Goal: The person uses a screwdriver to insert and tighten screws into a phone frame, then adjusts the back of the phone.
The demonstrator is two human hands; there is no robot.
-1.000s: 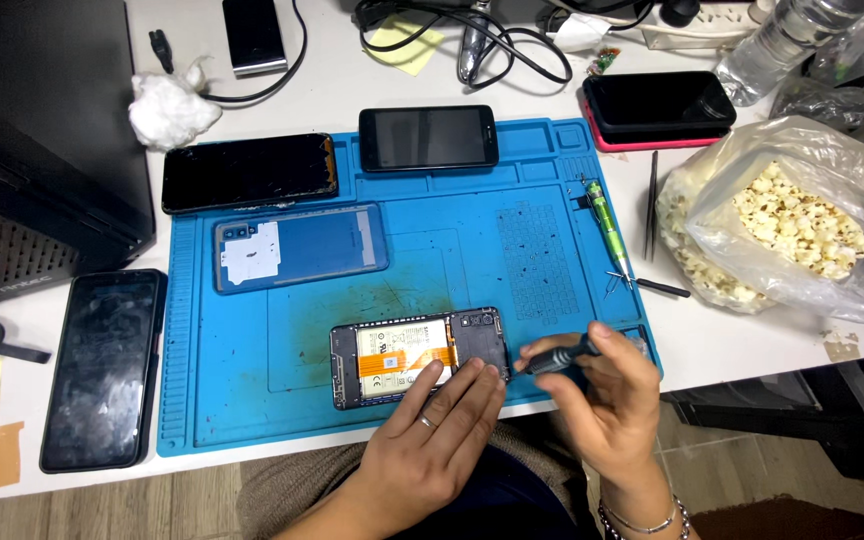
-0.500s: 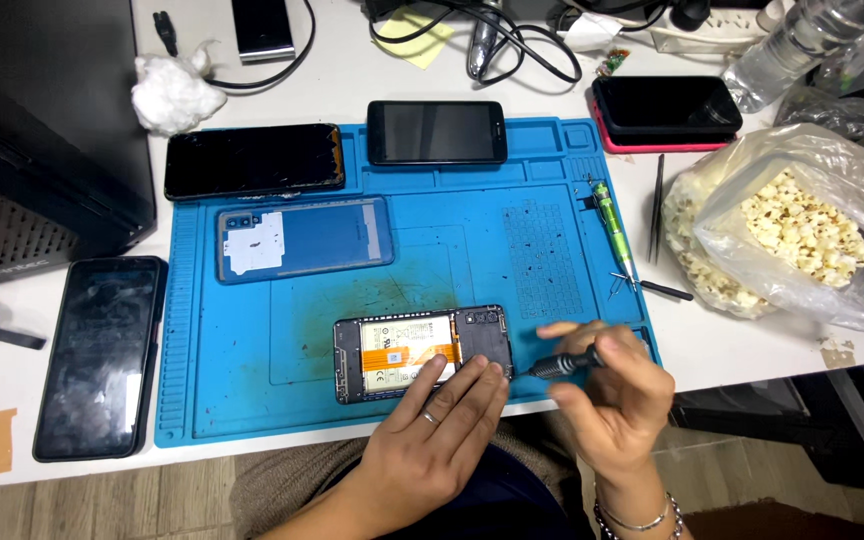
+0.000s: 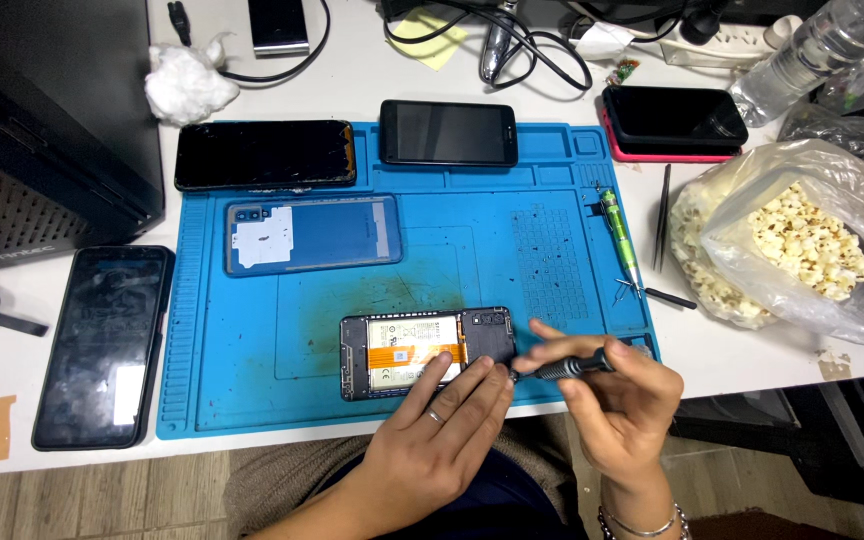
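— Where is the opened phone now?

— On the blue repair mat, close to the mat's near edge, back cover off, battery and an orange flex strip showing. It lies flat, long side along that edge, just as it did a second ago.

— And the hands?

— The left hand rests with its fingers spread over the phone's lower edge, pinning it down, not gripping anything; a ring shows on one finger. The right hand is closed around a dark-handled screwdriver, whose tip points at the phone's right end, by the dark camera section.

— Any change from earlier?

— Little. The right hand has shifted slightly; the screwdriver now lies more level, tip near the phone's lower right corner. The left hand keeps its place.

— What else is around?

— The blue back cover lies farther up the mat. Two dark phones sit at the mat's far edge, the wider phone on the left and a smaller phone beside it. A green screwdriver lies near the mat's right edge, with black tweezers just off it on the surface. A bag of popcorn sits at the right.
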